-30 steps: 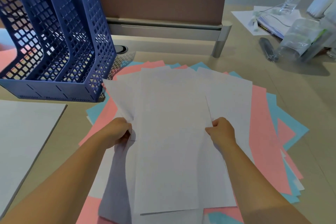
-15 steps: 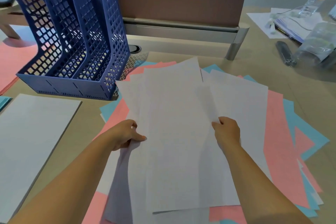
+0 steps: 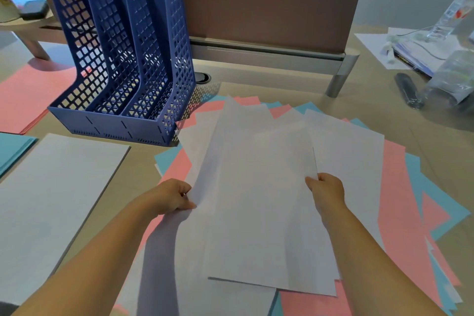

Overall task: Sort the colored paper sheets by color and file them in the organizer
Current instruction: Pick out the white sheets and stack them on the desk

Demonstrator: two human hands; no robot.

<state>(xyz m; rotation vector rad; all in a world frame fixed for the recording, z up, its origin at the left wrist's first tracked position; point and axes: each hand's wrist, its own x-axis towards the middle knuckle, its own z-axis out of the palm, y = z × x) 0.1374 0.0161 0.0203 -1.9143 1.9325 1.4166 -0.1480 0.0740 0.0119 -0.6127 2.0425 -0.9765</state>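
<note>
Where white sheets (image 3: 259, 208) cover pink (image 3: 400, 202), both hands' fingers (image 3: 188, 204) pinch their edges, fingertips hidden beneath.

One organizer (image 3: 123, 59), two hands (image 3: 174, 196)

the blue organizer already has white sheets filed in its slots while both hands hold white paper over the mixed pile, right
Not quite. In the head view the blue organizer has no white sheets in its slots. The rest holds: the left hand and right hand grip white sheets over the mixed pile.
</note>
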